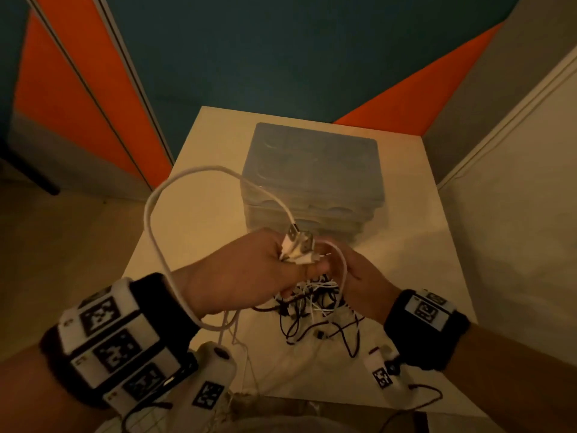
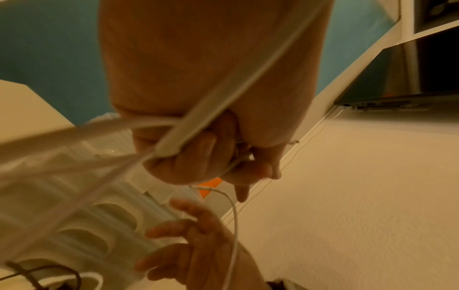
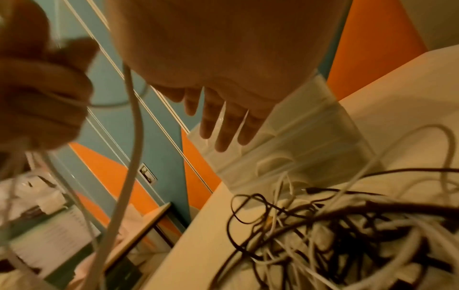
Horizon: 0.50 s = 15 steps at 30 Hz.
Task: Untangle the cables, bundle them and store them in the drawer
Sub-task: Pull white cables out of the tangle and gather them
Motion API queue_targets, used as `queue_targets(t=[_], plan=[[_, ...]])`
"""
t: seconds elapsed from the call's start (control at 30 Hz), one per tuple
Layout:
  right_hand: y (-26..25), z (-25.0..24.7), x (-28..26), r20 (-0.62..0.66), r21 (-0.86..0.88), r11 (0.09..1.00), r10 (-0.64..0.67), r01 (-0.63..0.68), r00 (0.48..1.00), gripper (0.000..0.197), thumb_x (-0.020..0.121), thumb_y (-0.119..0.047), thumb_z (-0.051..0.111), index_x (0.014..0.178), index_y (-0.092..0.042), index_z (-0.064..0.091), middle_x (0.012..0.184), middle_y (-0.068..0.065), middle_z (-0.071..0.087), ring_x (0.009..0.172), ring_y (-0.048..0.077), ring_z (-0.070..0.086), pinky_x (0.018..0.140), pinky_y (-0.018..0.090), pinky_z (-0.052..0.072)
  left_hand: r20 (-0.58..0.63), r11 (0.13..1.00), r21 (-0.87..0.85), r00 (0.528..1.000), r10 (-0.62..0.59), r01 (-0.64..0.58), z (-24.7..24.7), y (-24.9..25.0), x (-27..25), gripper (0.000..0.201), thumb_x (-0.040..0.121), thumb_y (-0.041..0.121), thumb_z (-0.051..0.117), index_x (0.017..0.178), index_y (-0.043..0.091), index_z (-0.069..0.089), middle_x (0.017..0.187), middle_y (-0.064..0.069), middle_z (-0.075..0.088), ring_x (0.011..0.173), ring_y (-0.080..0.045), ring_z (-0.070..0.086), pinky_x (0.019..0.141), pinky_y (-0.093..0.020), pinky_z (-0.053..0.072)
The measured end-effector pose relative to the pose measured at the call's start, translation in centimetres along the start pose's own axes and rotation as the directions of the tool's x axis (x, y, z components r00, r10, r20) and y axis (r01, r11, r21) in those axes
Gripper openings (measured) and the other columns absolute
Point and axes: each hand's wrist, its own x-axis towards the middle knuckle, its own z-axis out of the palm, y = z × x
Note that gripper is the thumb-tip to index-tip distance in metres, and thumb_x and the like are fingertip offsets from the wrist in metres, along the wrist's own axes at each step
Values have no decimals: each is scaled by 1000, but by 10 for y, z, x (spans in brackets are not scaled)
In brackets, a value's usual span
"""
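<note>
My left hand [image 1: 265,270] grips the plug ends of a thick white cable [image 1: 150,214], whose loop arcs up and left over the table. The left wrist view shows that fist [image 2: 198,157] curled round the white cable [image 2: 223,94]. My right hand [image 1: 356,273] is just right of it, fingers [image 3: 223,127] straight and spread; a thin white cable [image 2: 233,225] drapes across it. Below both hands lies a tangle of dark and white cables [image 1: 315,307] on the white table [image 1: 421,260]. Behind stands a translucent plastic drawer unit [image 1: 315,176], drawers closed.
The table is small, with its left edge [image 1: 150,232] and front edge close to the tangle. Orange and teal wall panels [image 1: 93,89] lie behind, and a pale wall [image 1: 515,182] to the right. A laptop [image 2: 385,102] sits on a shelf in the left wrist view.
</note>
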Motion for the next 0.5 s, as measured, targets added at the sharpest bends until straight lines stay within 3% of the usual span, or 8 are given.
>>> queue_targets(t=[0.07, 0.1, 0.13, 0.2, 0.27, 0.33, 0.4, 0.5], plan=[[-5, -7, -3, 20, -61, 998, 17, -16, 1000, 41, 100, -22, 46, 138, -38, 44, 125, -2, 62, 114, 18, 61, 97, 44, 49, 25, 1000, -11, 1000, 8, -8, 0, -1, 1, 39, 85, 48, 65, 53, 24, 64, 52, 10, 58, 50, -6, 50, 56, -17, 40], [-6, -11, -3, 45, -151, 988, 30, -23, 999, 42, 99, -19, 48, 137, -36, 45, 122, -2, 63, 111, 18, 62, 93, 42, 50, 35, 999, -36, 999, 27, -26, -1, -2, 0, 30, 82, 49, 67, 60, 29, 69, 62, 11, 66, 60, -7, 58, 63, -19, 45], [-7, -15, -4, 69, -270, 962, 51, -31, 996, 40, 98, -15, 48, 133, -35, 50, 118, -3, 65, 107, 15, 62, 91, 40, 51, 45, 998, -58, 998, 41, -38, -1, -4, 1, 20, 78, 52, 68, 69, 35, 73, 74, 11, 71, 73, -8, 65, 73, -22, 50], [-5, -22, -9, 121, -449, 892, 110, -44, 987, 39, 94, -7, 48, 109, -41, 62, 104, -16, 64, 97, -2, 59, 85, 30, 49, 43, 997, -41, 997, 60, -58, -3, -5, 0, 26, 74, 58, 69, 86, 36, 75, 89, 8, 74, 88, -12, 69, 85, -30, 53], [-2, -25, -19, 199, -488, 870, 186, -67, 962, 40, 91, -6, 48, 89, -44, 62, 88, -25, 57, 85, -12, 54, 78, 18, 42, 17, 994, -16, 994, 107, -107, -6, -5, -1, 23, 76, 52, 67, 90, 36, 75, 86, 12, 73, 82, -4, 68, 79, -23, 52], [5, -24, -28, 285, -538, 841, 243, -56, 927, 30, 88, -12, 46, 82, -33, 67, 81, -24, 54, 81, -11, 52, 76, 18, 40, 15, 989, -39, 989, 145, -144, -9, -1, -5, 21, 82, 43, 64, 93, 28, 75, 74, 19, 70, 68, 4, 63, 63, -13, 47], [10, -20, -36, 333, -597, 799, 327, -70, 884, 26, 86, -15, 46, 84, -27, 69, 81, -21, 57, 80, -8, 52, 78, 22, 42, -35, 988, -82, 991, 131, -133, -14, 0, -8, 30, 86, 40, 57, 90, 16, 74, 55, 21, 56, 48, 4, 50, 49, -8, 36], [19, -8, -50, 409, -593, 784, 490, -184, 770, 27, 88, -13, 46, 88, -21, 72, 94, -6, 69, 87, 6, 62, 86, 33, 51, -174, 971, -213, 982, 71, -108, -20, -6, -9, 38, 88, 49, 51, 76, 20, 71, 52, 10, 38, 45, -11, 33, 48, -24, 31]])
